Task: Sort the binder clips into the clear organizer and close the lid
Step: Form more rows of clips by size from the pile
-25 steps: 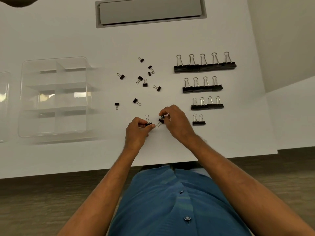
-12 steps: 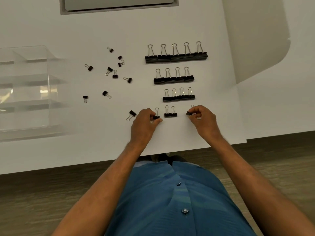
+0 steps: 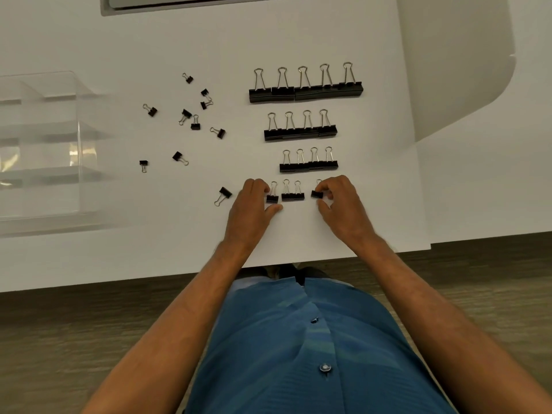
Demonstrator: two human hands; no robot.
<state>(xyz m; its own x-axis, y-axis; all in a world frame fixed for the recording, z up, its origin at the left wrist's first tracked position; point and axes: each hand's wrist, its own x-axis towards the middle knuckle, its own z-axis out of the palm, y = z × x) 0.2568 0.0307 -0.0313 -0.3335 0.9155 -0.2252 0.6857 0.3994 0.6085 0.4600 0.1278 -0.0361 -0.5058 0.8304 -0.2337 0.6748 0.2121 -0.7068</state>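
Two hands on small clips — left hand (image 3: 252,204) pinches clip (image 3: 272,198), right hand (image 3: 340,201) pinches another (image 3: 316,194).

On the desk (image 3: 89,40), binder clips sit in rows: five largest (image 3: 306,92) at 12 o'clock, four below (image 3: 300,133), four smaller (image 3: 308,165), then a pair (image 3: 292,196) flanked by two single clips (image 3: 272,199), one held in each hand. Ten small clips (image 3: 195,126) lie scattered toward 10 o'clock. One clear organizer (image 3: 44,144) at 9 o'clock.

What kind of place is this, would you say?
Probably an office or a workroom. A white desk has a grey cable hatch set into it, rows of binder clips lie sorted on it, and a clear organizer stands at its left.
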